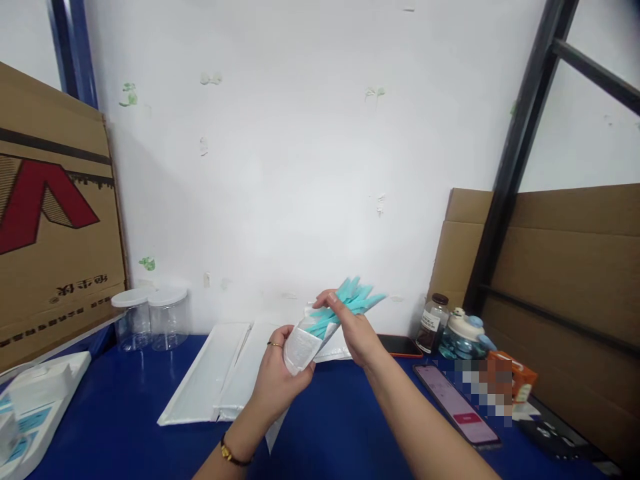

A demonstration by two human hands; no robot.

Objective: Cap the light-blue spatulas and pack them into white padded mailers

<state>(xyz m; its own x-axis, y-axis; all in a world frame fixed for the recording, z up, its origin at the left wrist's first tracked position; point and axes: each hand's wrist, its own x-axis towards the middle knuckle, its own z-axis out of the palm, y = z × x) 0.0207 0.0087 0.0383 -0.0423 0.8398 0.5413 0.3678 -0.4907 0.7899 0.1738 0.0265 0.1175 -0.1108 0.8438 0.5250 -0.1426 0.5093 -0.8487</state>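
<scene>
Holding a white pouch [303,349] above a blue table [345,427]
Pointed turquoise strips [357,294] fan from its open end; the left hand [280,373] wraps curled fingers round it, the right hand [354,328] closes bent fingers on the strips.

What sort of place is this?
Probably a workshop or storeroom workstation, though one view can't confirm it. Signs: a big printed cardboard box by the blue tabletop, dark frame posts that look like racking, and a scuffed bare wall.
</scene>
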